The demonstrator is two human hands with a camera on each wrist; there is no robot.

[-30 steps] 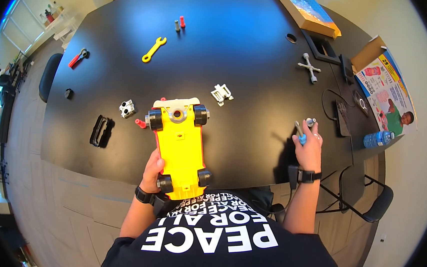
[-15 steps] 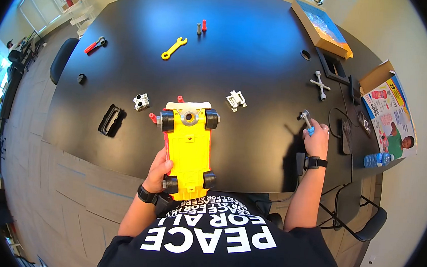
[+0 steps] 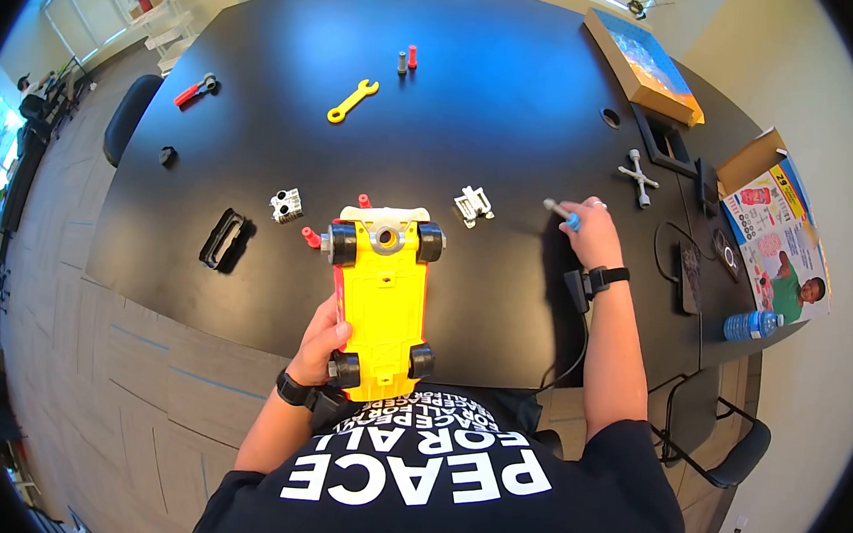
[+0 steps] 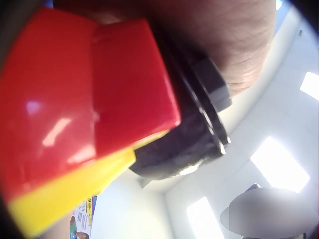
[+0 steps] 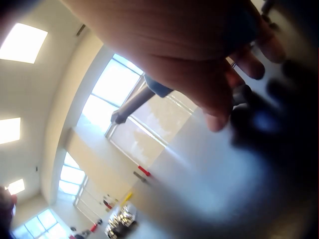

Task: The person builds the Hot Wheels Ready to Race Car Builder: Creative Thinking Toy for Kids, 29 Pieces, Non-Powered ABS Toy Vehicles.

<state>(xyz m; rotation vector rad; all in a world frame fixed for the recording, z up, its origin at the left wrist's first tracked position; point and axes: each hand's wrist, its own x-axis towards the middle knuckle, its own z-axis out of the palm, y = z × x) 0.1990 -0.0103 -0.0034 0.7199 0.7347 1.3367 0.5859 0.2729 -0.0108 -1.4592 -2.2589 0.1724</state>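
Note:
My left hand (image 3: 318, 343) grips the side of a toy car (image 3: 382, 303), its yellow underside up and its four black wheels showing. In the left wrist view the car's red body (image 4: 119, 89) and a black wheel (image 4: 184, 134) fill the frame beside the hand. Over the table's right part, my right hand (image 3: 594, 235) holds a tool with a blue handle (image 3: 573, 221) and a grey shaft (image 3: 556, 209) pointing left. The right wrist view shows the shaft (image 5: 133, 105) sticking out past the palm; part of the handle is hidden by the hand (image 5: 199, 64).
A white part (image 3: 473, 206), a silver engine-like part (image 3: 286, 205) and a black frame (image 3: 226, 240) lie around the car. Farther off are a yellow wrench (image 3: 352, 101), red-handled tool (image 3: 197, 91) and grey cross wrench (image 3: 639, 178). A bottle (image 3: 752, 325) and boxes (image 3: 642, 68) stand at right.
The right hand has lifted the blue-handled tool and moved left and away from the body, its shaft now pointing left. The left hand still holds the car in nearly the same place.

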